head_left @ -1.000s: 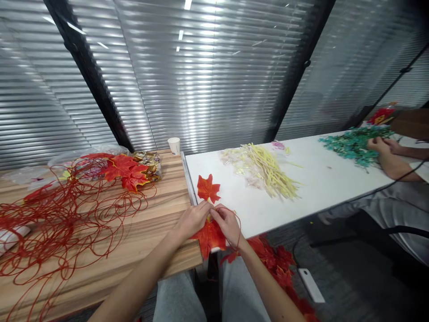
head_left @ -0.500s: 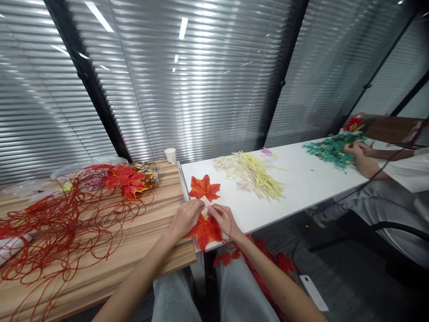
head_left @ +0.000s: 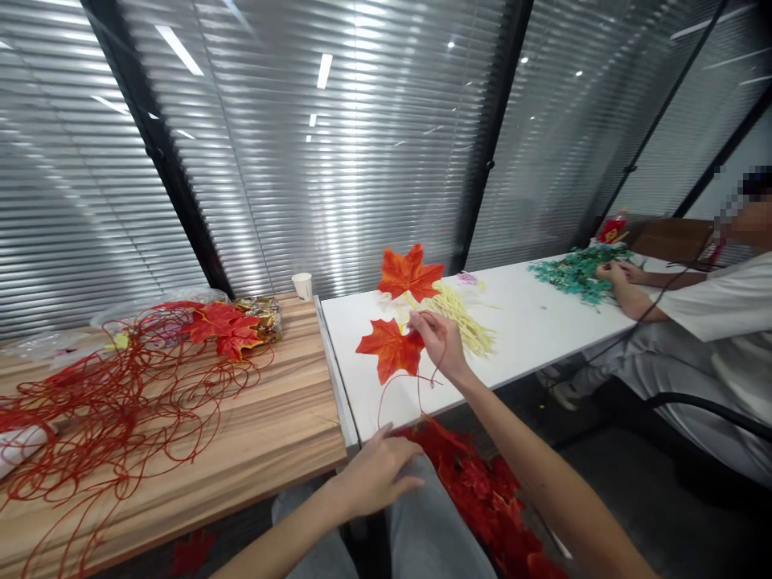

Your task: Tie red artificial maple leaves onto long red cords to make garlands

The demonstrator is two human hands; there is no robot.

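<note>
Raised over the white table [head_left: 362, 402], my right hand [head_left: 441, 344] pinches the stems between two red-orange maple leaves, an upper leaf [head_left: 411, 273] and a lower leaf [head_left: 392, 347]. Thin red cord [head_left: 420, 394] hangs from that hand in a loop. Lower down, my left hand [head_left: 381, 470] is above my lap near the table's front edge, fingers apart and holding nothing. Many red leaves [head_left: 476, 482] lie in a heap over my right leg and beside it.
On the wooden table [head_left: 289, 410] are tangled red cords [head_left: 133, 402], red leaves [head_left: 226, 326], gold wrapping and a paper cup [head_left: 302, 286]. Yellow strips [head_left: 467, 322] lie on the white table. At right, a person's hands [head_left: 618, 272] work at green leaves [head_left: 570, 277].
My right hand has lifted the leaf pair up and right off the table edge. My left hand has let go and moved down toward my lap. The view has shifted slightly.
</note>
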